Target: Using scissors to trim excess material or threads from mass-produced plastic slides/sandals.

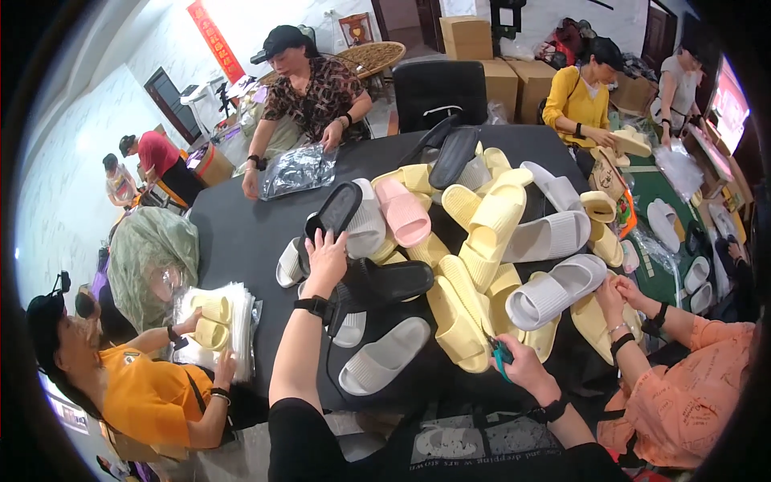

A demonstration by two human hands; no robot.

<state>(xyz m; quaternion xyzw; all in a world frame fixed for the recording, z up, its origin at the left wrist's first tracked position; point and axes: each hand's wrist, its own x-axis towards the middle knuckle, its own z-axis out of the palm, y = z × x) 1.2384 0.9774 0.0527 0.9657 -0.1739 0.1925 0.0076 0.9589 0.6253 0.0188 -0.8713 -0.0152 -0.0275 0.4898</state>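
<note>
On my feed, the black slipper (340,207) lay at twelve o'clock from the nearer left hand (325,259), long axis toward one; whether those fingers pinched it I couldn't tell. The right hand (528,374) clasped teal-handled cutters (503,353).

A black slipper (342,205) slants left of teal-handled snips (503,352)

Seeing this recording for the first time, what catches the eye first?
A heap of slippers, mostly yellow and grey, sprawled across the dark table. One pink slipper stands out towards the heap's far side. At the heap's near side, the right hand holds a small teal-handled tool.
</note>
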